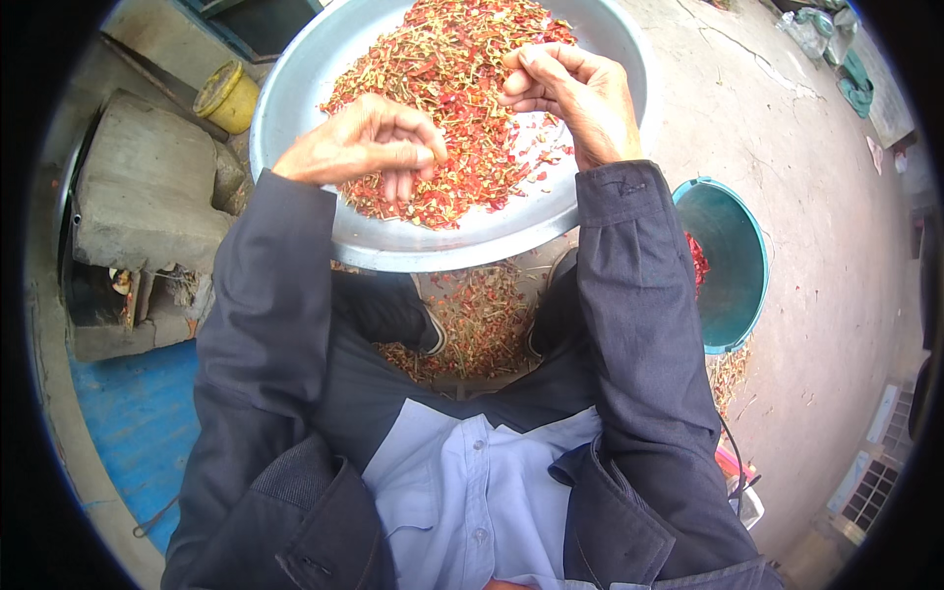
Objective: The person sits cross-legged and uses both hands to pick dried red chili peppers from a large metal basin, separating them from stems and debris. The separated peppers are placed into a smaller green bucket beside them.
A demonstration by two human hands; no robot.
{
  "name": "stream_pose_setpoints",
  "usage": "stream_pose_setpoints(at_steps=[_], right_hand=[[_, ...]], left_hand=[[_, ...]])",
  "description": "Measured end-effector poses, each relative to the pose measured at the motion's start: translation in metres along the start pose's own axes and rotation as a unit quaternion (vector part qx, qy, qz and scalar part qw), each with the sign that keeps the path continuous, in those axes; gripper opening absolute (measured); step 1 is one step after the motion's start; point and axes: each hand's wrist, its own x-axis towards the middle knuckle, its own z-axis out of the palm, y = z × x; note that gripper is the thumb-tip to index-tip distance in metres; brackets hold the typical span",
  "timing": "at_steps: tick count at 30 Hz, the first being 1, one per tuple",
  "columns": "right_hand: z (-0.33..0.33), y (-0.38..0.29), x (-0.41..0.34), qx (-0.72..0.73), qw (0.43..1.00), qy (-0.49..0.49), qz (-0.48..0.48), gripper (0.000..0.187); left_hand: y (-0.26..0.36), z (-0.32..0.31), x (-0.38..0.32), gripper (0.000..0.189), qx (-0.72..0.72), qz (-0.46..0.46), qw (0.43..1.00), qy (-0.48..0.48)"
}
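Observation:
A wide, shallow metal basin (450,254) lies before me, heaped with dried red chilli pieces mixed with yellowish stems and seeds (442,81). Over the near left of the heap is my left hand (369,144), its fingers curled and the thumb close to the index finger. My right hand (579,96) hovers above the right side of the heap, thumb and fingertips drawn together. Whether either hand pinches a small piece is too fine to see. Under the right hand the basin's pale bottom shows through a thin scatter of flakes.
A teal bucket (737,273) with red chilli pieces inside stands right of my right forearm. Stems and flakes (479,317) litter the floor between my shoes. Left are a concrete stove-like block (140,184), a yellow bucket (228,96) and a blue surface (133,413).

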Motion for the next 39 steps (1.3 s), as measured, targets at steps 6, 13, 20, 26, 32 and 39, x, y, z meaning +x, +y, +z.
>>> stream_pose_setpoints(at_steps=[6,13,20,26,32,39], right_hand=[[0.004,-0.001,-0.001,0.018,1.0,0.01,0.01,0.026],[0.004,-0.001,-0.001,0.009,1.0,0.008,0.005,0.027],[0.0,-0.001,0.0,0.005,1.0,-0.014,0.002,0.028],[-0.001,-0.001,-0.001,0.0,1.0,-0.006,0.003,0.028],[-0.002,-0.001,-0.001,-0.004,1.0,0.001,0.002,0.028],[-0.001,-0.001,0.0,0.0,1.0,-0.002,-0.001,0.027]], left_hand=[[0.028,0.048,-0.012,0.024,0.057,0.015,0.974,-0.221],[0.006,0.029,-0.006,0.022,0.084,-0.011,0.993,-0.077],[-0.083,0.012,0.035,0.032,0.319,-0.024,0.935,-0.155],[-0.094,0.0,0.041,0.04,0.316,-0.086,0.944,-0.039],[-0.097,-0.03,0.032,0.043,0.38,0.004,0.924,0.036],[-0.099,-0.019,0.037,0.029,0.404,0.003,0.912,0.064]])
